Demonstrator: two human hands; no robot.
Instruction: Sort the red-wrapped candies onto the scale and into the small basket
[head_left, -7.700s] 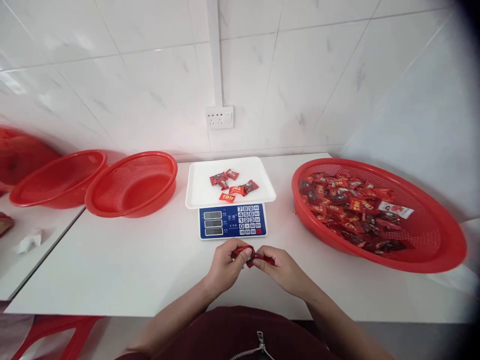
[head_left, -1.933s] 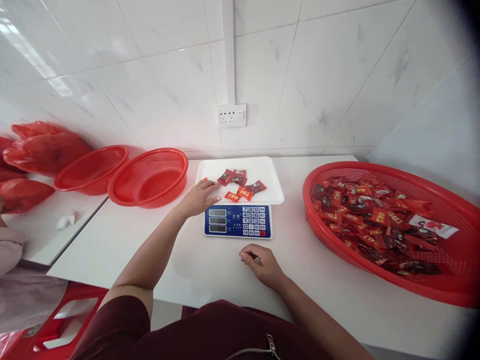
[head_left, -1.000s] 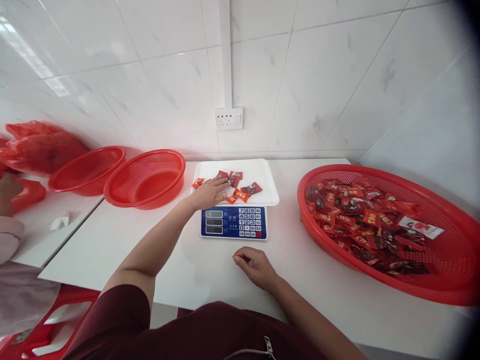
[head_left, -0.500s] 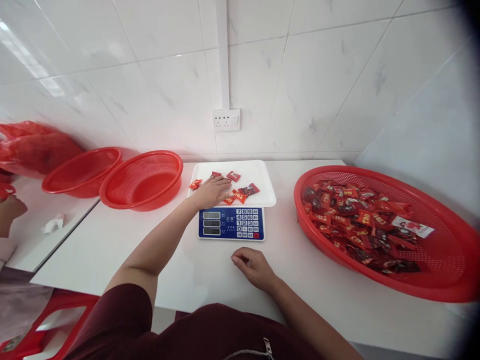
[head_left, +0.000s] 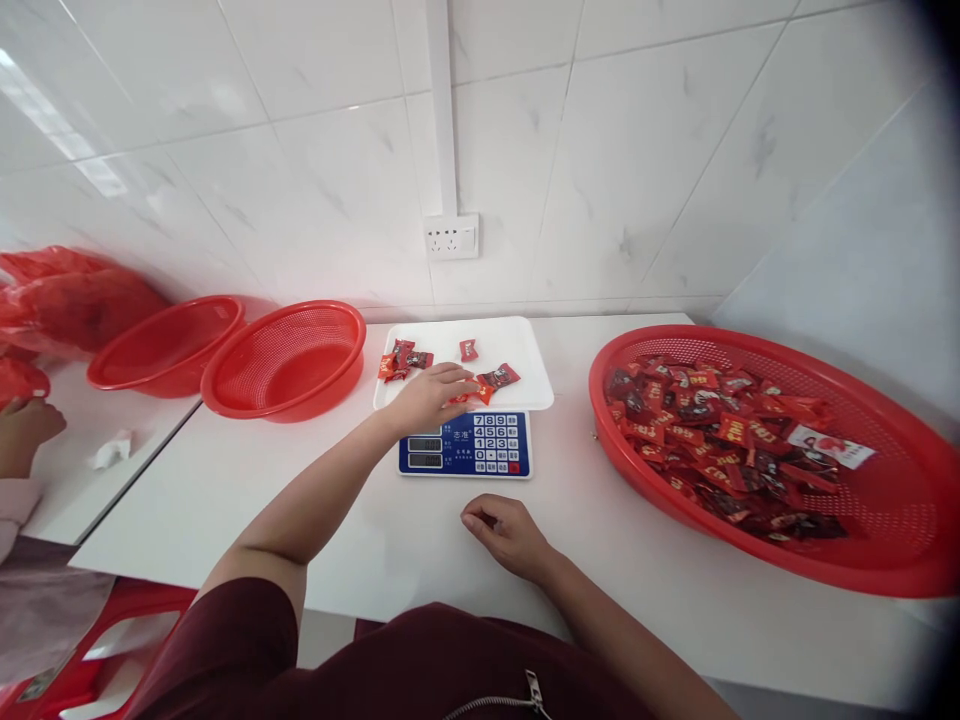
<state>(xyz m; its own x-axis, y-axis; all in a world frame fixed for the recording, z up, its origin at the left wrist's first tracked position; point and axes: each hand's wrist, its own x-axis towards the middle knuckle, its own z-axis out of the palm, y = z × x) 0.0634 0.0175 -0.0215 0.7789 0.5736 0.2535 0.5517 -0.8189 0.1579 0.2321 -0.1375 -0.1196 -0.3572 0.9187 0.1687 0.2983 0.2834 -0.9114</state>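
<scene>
At the far left, a co-worker's hand [head_left: 34, 422] is near red bags [head_left: 71, 300]; what it grips is unclear. A crumpled tissue [head_left: 112, 450] lies on that neighbouring table, just short of the seam. Next come two red basins, the left one [head_left: 165, 345] and the right one [head_left: 285, 365], side by side near the wall, probably there to leave the front of the table [head_left: 420, 550] to the arms. On the tray [head_left: 536, 345], a clump of packets [head_left: 403, 360] sits at the left edge, apart from a lone packet [head_left: 468, 350] behind and a few more packets [head_left: 499, 377] at front right. The left hand [head_left: 431, 398] reaches over the scale [head_left: 465, 445], palm down and fingers outstretched at those front ones, a pose that seems suited to pushing rather than gripping. The right hand [head_left: 512, 535] rests loosely curled before the scale, likely just parked; I cannot tell whether it holds anything. At far right, the big basket [head_left: 911, 560] bears a heap of packets [head_left: 712, 430] and a white packet [head_left: 831, 447], seemingly set close for that hand.
</scene>
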